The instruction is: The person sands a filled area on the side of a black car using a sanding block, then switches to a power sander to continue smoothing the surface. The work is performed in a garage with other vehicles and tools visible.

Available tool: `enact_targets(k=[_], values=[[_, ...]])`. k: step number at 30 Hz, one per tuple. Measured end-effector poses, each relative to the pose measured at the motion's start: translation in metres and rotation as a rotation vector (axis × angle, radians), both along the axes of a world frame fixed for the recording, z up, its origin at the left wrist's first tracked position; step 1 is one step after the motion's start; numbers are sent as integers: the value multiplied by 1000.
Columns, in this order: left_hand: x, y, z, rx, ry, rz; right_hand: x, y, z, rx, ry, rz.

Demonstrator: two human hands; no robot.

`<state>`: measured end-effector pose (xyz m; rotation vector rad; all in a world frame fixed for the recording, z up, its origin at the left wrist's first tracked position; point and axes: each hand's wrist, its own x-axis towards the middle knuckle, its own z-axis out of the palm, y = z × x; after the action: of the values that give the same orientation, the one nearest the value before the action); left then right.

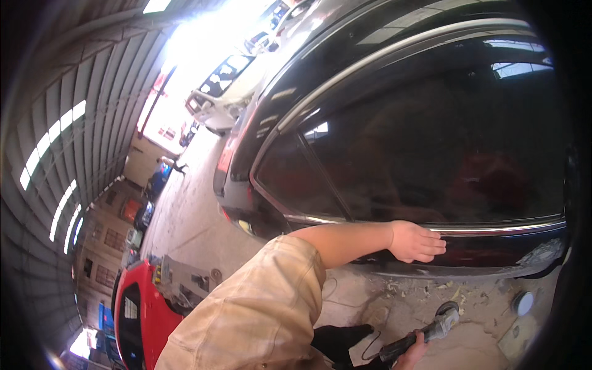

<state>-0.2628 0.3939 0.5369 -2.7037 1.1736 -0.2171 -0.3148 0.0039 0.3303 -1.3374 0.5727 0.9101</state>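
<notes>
A black car door with a chrome strip under its dark window fills the upper right. My left hand lies flat on the door just below that strip, its fingers stretched out and held together. Low down, my right hand is closed around the dark body of an angle grinder. The grinder's silver head and round disc point away from me, below the door and apart from it. On the door's right part is a rough grey patch.
Scraps litter the floor beneath the door. A round container with a pale top stands at the lower right. A cord hangs near the grinder. A red vehicle is at lower left; a white van and a person are farther off.
</notes>
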Motion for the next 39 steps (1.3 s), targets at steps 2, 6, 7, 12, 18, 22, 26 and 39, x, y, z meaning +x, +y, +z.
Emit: enact_targets(k=[2,6,7,12,18,22,26,39], values=[[1,3,0,-85,-13,-26,11,-19,3,76,-47,-50],[0,7,15,-119,185,29,33,-45,14,-60,-22,-13],[1,6,21,-92,128,27,36,-51,16,-71,-76,-33],[1,-17,41,211,209,142,53,-83,27,-100,-24,-30],[7,-17,27,220,172,156,44,-84,25,-60,88,9],[6,-15,26,219,193,158,35,-79,31,-57,112,18],[9,-17,25,174,164,141,40,-77,48,-56,75,-36],[2,-10,16,156,168,129,103,-112,112,157,-113,-297]])
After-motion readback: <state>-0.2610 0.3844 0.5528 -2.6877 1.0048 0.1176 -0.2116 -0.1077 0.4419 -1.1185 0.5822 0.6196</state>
